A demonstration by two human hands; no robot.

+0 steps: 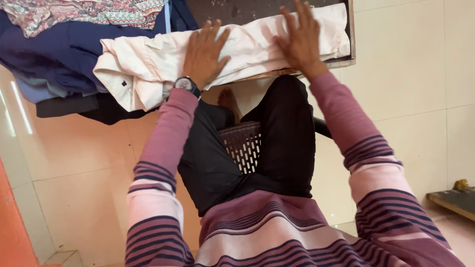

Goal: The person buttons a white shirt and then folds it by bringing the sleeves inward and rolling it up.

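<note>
Shirt (pixel 148 64), pale pink and folded, is lying on the table (pixel 346 62) beside dark blue clothes (pixel 54 54). Left hand (pixel 204 52) and right hand (pixel 301 39) are pressing flat on it, fingers spread, grasping nothing.

two hands (pixel 205 52), one pale shirt (pixel 148 64), one wristwatch (pixel 186 84), one chair (pixel 243 144)

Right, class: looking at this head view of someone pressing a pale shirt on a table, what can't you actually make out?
- Pale shirt: its middle is hidden under the left hand and right hand.
- Table: the far side is cut off by the top edge.
- Dark blue cloth: runs off the left edge, so its kind is unclear.
- Small object on the wooden ledge: too small to identify.
- Plastic chair: mostly hidden by the legs.
</note>
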